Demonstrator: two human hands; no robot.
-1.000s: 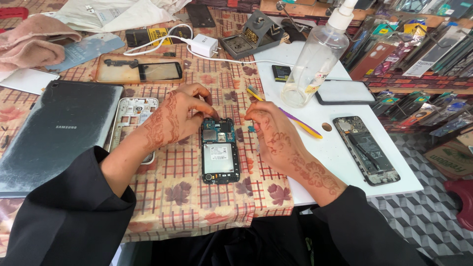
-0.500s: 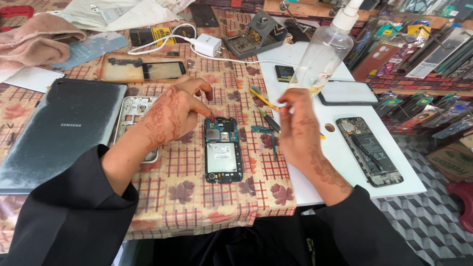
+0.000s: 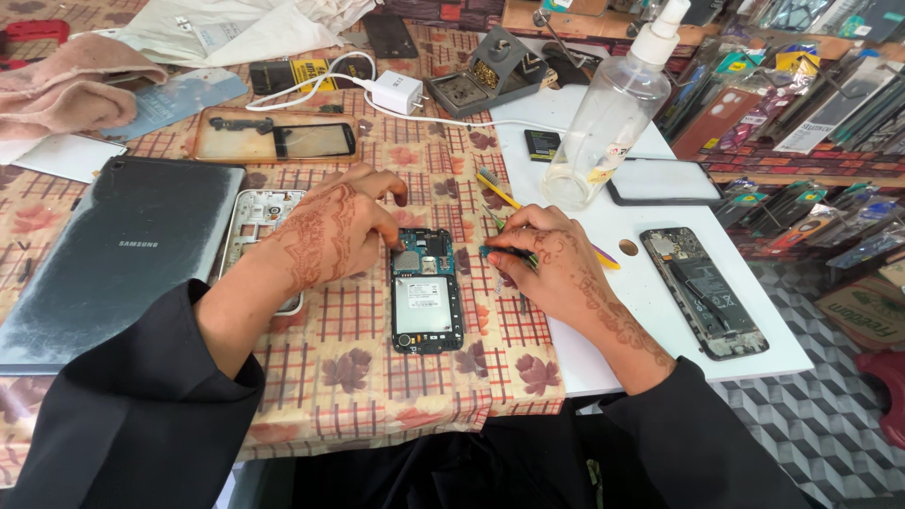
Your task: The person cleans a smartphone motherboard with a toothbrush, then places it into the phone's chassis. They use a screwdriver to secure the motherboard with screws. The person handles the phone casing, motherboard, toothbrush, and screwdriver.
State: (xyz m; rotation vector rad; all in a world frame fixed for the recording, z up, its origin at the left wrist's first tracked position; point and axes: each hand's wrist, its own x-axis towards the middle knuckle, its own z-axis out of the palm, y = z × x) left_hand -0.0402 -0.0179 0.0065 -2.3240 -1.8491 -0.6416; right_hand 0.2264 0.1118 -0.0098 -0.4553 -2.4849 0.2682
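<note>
Opened phone flat on tabletop, light, rigid, exposed board fragile: hold by frame edges. Left hand fingertips press its top corner, right hand pinches a small tool beside it

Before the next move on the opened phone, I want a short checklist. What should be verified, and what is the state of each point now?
1. Opened phone lies flat on the checked cloth: ok.
2. Left hand steadies the phone at its upper left corner: ok.
3. Right hand has a firm hold on the small dark tool: cannot tell, the fingers hide most of it.
4. Tool tip meets the phone's upper right edge: cannot tell.
5. Spray bottle stands upright, away from both hands: ok.
6. Second opened phone lies apart on the white board, out of the way: ok.
</note>
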